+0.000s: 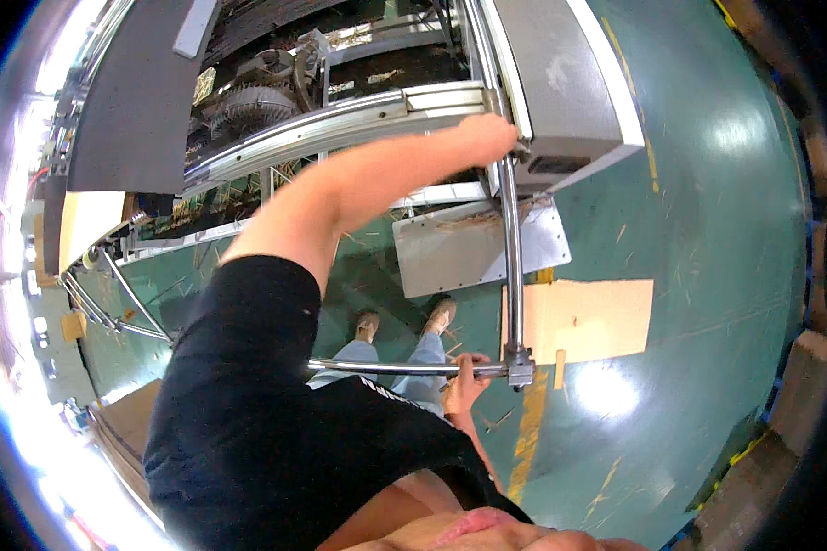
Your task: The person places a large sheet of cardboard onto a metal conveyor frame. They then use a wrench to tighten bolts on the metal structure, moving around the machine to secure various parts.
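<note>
My left arm reaches across a machine frame. My left hand (489, 140) is closed at the upper part of a shiny metal tube (512, 239), beside a grey panel. A small metal fitting (522, 150) juts out past its fingers; the hand hides what they grip. Lower down, my right hand (467, 386) wraps round a horizontal metal rail (404, 368) in front of my body. A corner clamp (519, 367) joins that rail to the long tube, just right of my right hand.
A grey-white machine cover (574, 83) stands at the upper right. Below it are a metal plate (450, 250) and a flat cardboard piece (583, 317). Machinery with a dusty motor (253, 106) fills the upper left. Wood splinters litter the green floor (708, 275).
</note>
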Available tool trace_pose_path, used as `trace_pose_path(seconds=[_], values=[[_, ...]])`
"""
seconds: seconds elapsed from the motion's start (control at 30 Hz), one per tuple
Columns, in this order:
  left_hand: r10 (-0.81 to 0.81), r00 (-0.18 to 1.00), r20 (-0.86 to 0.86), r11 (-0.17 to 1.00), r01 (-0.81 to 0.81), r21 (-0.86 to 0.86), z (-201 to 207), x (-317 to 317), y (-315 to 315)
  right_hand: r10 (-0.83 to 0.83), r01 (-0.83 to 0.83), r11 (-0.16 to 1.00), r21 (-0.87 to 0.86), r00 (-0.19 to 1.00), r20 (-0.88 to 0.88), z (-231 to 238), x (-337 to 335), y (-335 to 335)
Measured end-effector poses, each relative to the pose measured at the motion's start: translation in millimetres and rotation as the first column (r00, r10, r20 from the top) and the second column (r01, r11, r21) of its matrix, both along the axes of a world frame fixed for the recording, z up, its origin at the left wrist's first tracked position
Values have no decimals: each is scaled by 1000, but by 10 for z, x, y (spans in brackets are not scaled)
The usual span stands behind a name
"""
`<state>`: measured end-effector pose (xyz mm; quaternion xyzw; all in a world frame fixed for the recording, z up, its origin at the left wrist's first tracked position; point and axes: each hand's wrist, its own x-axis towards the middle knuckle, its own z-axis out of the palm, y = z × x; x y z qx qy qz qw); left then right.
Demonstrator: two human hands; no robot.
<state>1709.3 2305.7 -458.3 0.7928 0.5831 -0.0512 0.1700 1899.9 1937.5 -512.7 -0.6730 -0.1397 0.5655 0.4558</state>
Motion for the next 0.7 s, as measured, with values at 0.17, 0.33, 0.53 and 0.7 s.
trace_pose_path(seconds=[0.17, 0.33, 0.53, 0.7], values=[[735, -157, 660, 432, -641, -634, -8, 697, -306, 26, -28, 999, -39, 998, -58, -20, 30, 4], [158, 125, 980, 557, -830, 16, -101, 784, -265, 128, -130, 986, -109, 991, -24, -13, 91, -1], [445, 844, 299, 827, -516, 223, -356, 225, -319, 144, -144, 990, -7, 990, 1, -20, 28, -22], [433, 865, 253, 861, -480, 168, -95, 251, -305, 328, -327, 944, -36, 943, 50, -777, 323, -241]])
